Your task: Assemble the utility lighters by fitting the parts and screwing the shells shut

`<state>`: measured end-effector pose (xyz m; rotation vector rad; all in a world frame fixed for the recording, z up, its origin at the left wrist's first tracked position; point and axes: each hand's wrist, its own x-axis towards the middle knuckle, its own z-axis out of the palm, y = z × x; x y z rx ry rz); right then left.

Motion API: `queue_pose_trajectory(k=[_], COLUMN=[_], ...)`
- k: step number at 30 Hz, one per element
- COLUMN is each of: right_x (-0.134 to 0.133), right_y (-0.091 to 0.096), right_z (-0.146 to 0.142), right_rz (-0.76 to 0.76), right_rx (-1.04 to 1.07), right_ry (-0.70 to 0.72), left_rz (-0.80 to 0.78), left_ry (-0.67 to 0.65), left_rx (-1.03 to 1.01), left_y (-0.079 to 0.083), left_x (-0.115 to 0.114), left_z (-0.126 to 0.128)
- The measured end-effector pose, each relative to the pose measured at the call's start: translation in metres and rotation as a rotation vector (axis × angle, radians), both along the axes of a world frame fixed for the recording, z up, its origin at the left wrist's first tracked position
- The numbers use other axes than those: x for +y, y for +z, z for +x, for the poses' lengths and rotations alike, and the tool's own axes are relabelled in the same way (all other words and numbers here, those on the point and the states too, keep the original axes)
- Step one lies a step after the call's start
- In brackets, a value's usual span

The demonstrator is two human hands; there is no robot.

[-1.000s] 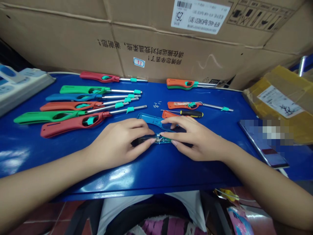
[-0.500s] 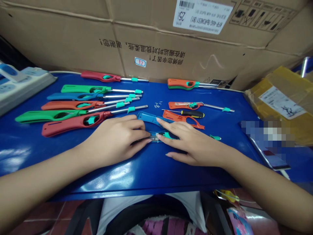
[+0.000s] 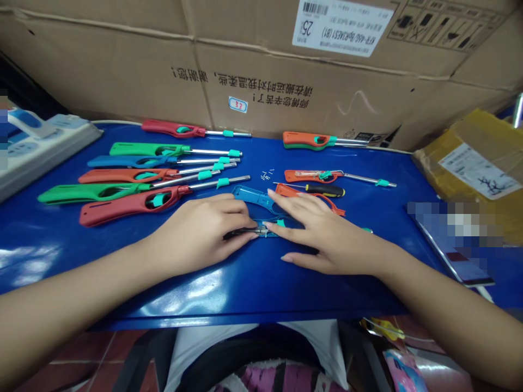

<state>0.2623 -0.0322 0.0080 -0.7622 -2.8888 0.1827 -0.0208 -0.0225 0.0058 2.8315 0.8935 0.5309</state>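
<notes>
A gas lighter (image 3: pixel 269 235) with its blue shell opened lies on the table, small metal and turquoise parts showing inside. Thumb and fingers of my left hand (image 3: pixel 212 226) pinch together at the lighter's left end, over a small metal part; much of that end is hidden. My right hand (image 3: pixel 327 234) lies over the other end with its fingers spread, one fingertip resting on the white piece by the metal part. Just beyond, the loose blue shell half (image 3: pixel 255 197) sits beside an orange shell half (image 3: pixel 333 206), both partly covered by my right hand.
Several whole lighters, such as a red one (image 3: pixel 122 209), lie at the left. Small pins (image 3: pixel 266 175), a screwdriver (image 3: pixel 326 189) and an opened orange lighter (image 3: pixel 312 175) lie beyond my hands. A phone (image 3: pixel 449 250), taped parcel (image 3: pixel 469 169) and large carton (image 3: pixel 261 60) surround the table.
The view has shifted slightly. My left fingers still pinch the lighter's end, and a dark strip now shows between them. My right hand has barely moved.
</notes>
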Motion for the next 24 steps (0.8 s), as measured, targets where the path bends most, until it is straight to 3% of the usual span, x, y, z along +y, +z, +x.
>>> queue_pose_trajectory(k=[12, 20, 24], right_x=[0.002, 0.012, 0.012], right_y=[0.003, 0.01, 0.013], right_z=[0.006, 0.018, 0.018], right_rz=[0.045, 0.012, -0.025], right_rx=[-0.051, 0.194, 0.18], right_ry=[0.009, 0.033, 0.08], left_rz=[0.057, 0.059, 0.058], left_ry=[0.004, -0.088, -0.111], left_rx=[0.021, 0.053, 0.108], left_y=[0.003, 0.006, 0.004], left_x=[0.001, 0.0, -0.001], left_z=[-0.001, 0.003, 0.003])
